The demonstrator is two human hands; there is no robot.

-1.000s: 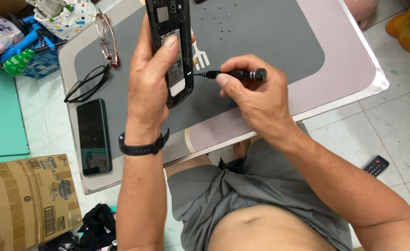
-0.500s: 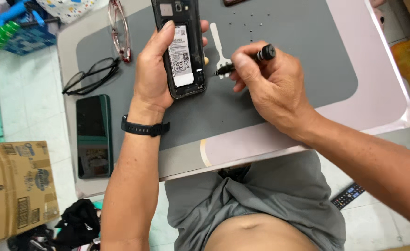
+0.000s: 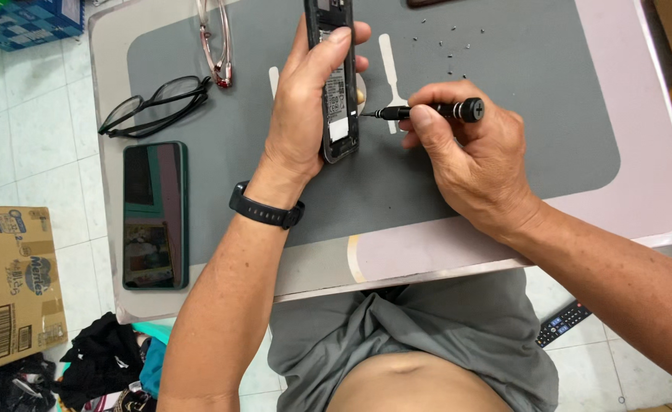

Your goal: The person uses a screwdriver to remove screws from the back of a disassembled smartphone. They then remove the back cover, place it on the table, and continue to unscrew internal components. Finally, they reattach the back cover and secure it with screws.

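1. The left hand (image 3: 305,114) grips an opened mobile phone (image 3: 336,84), back cover off, above the grey mat (image 3: 504,152) on the table (image 3: 656,191).
2. The right hand (image 3: 466,160) pinches a black precision screwdriver (image 3: 427,112), its tip at the phone's right edge.
3. Tiny screws (image 3: 450,53) lie scattered on the far mat.
4. At left rest black glasses (image 3: 153,103) and a dark smartphone (image 3: 155,214), near the table's edge.

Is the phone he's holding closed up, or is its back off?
Back off: the phone in the left hand shows bare insides and a label, with no cover.
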